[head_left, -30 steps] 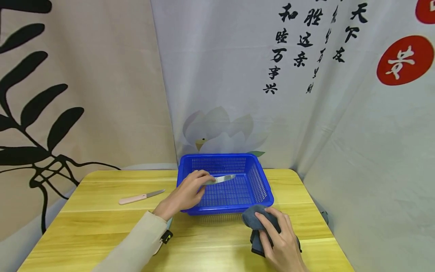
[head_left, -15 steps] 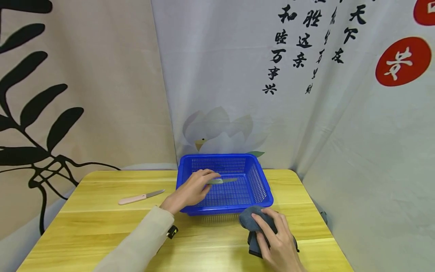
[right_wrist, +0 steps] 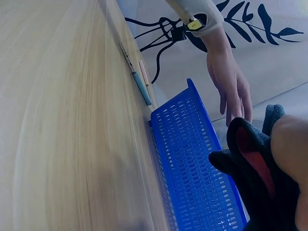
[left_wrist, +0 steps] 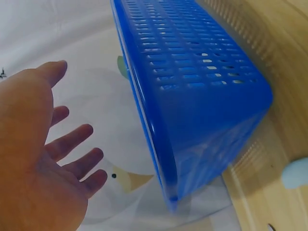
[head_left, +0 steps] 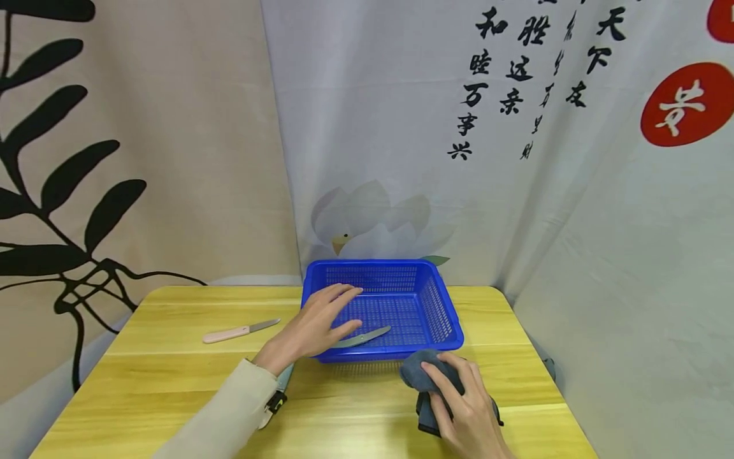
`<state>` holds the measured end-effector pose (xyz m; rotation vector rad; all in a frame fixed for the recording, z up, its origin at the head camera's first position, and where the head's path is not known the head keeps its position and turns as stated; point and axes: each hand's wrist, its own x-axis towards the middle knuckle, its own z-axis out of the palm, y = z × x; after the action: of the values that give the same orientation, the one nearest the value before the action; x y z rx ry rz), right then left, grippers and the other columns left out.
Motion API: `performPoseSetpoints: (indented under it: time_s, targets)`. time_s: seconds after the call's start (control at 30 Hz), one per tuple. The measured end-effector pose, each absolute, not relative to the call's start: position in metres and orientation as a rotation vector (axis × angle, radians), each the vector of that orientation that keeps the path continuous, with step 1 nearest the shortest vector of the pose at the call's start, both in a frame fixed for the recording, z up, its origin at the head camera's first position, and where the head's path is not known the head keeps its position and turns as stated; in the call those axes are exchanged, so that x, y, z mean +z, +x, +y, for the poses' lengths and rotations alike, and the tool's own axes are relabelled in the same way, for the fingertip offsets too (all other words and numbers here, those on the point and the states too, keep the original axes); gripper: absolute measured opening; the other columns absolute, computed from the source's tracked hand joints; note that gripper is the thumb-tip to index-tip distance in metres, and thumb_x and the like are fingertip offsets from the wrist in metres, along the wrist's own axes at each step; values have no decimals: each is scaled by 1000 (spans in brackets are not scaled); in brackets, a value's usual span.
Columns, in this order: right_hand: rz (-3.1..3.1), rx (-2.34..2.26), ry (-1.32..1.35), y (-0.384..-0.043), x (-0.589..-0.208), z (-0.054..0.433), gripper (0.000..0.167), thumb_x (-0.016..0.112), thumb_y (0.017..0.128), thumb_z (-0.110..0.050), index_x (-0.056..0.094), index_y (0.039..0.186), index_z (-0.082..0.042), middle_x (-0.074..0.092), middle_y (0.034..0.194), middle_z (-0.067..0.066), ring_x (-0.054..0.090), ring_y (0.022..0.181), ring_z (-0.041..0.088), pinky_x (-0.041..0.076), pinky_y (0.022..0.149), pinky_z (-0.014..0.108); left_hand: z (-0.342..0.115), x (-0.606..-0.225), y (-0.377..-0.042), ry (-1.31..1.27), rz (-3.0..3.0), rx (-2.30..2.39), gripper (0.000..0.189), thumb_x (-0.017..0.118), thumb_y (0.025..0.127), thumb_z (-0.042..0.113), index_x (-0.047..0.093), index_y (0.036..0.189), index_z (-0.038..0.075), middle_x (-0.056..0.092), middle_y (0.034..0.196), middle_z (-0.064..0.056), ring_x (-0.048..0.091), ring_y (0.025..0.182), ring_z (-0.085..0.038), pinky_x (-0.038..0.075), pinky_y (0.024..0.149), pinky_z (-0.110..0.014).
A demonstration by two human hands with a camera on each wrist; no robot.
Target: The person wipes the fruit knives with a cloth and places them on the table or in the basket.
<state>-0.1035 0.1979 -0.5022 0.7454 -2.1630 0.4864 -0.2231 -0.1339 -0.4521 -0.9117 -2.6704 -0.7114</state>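
My left hand hovers over the left part of the blue plastic basket, fingers spread and nothing in them. Just below its thumb, a knife with a pale green handle shows inside the basket near the front wall. In the left wrist view, the left hand appears beside the basket's rim, palm bare. My right hand grips a bunched dark grey cloth in front of the basket's right corner. The right wrist view shows that cloth folded, with a reddish patch inside.
A pink-handled knife lies on the wooden table left of the basket. Another knife, with a blue-green handle, lies on the table, partly hidden under my left forearm in the head view. A printed curtain hangs behind the table.
The left hand has let go of the green-handled knife, opened its fingers and drawn back slightly left. The knife is now lower in the basket, nearer its front. The right hand keeps the cloth.
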Motion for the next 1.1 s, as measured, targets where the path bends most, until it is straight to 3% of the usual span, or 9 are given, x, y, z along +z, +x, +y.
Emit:
performPoseSetpoints:
  time_s: [0.57, 0.83, 1.1]
  targets:
    - [-2136, 517, 772, -106, -501, 192, 46, 44, 122, -37, 81, 136, -13, 71, 137, 18, 65, 117, 31, 52, 103, 30, -196, -462, -172, -641, -2713, -881, 70, 71, 113, 39, 44, 174, 16, 43, 179, -19, 41, 164, -52, 40, 126, -80]
    - [-2119, 524, 787, -108, -501, 189, 46, 44, 122, -36, 80, 136, -13, 71, 137, 18, 65, 116, 30, 53, 100, 32, -221, -482, -151, -583, -2694, -857, 63, 68, 115, 35, 48, 171, 13, 51, 172, -20, 50, 157, -49, 40, 125, -80]
    - [-2136, 537, 783, -106, -503, 189, 46, 43, 122, -37, 80, 138, -14, 70, 138, 17, 65, 116, 30, 54, 101, 32, -241, -508, -145, -599, -2659, -758, 48, 68, 114, 18, 61, 159, 5, 59, 164, -26, 58, 149, -52, 48, 119, -76]
